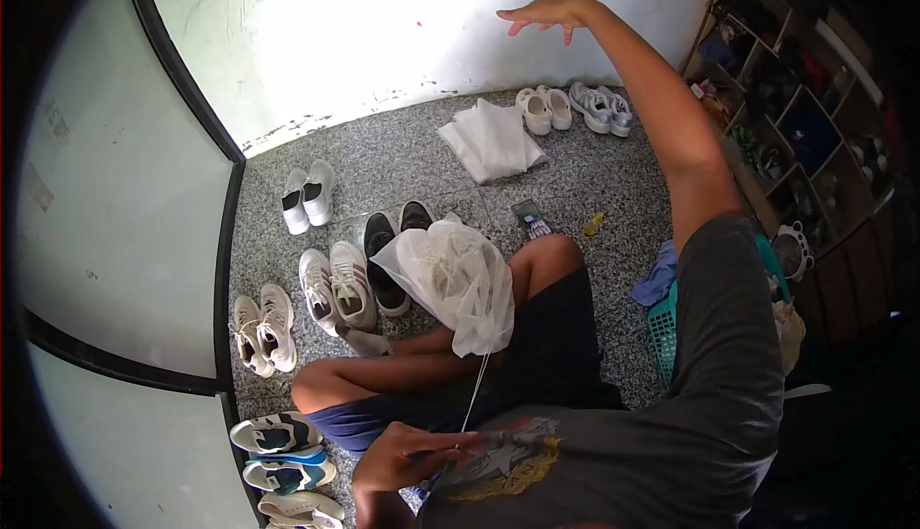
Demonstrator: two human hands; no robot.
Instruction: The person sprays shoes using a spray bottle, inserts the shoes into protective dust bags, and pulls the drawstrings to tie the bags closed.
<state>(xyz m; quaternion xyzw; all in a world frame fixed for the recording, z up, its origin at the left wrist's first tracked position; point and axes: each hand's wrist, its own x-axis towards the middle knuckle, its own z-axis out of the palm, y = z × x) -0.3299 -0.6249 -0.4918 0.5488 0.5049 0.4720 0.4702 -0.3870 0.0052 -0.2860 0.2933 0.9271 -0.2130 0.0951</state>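
A white translucent drawstring bag (pixel 455 275) rests by my crossed legs, with something pale inside. Its cords run taut down to my left hand (pixel 412 457), whose fingers are pinched on them near my shirt. High at the upper right, in front of the white wall, my right hand (pixel 551 16) is raised with its fingers spread and nothing in it. Black shoes (pixel 383 251) stand just left of the bag, and beside them a pair of white shoes with stripes (pixel 335 285).
Folded white bags (pixel 491 141) lie near the wall by white shoes (pixel 543 109) and grey sneakers (pixel 601 109). A phone (pixel 532 219) and a yellow item (pixel 594 224) are on the floor. A green basket (pixel 663 337) and a cubby shelf (pixel 795 117) stand right; more shoes (pixel 264 328) line the left.
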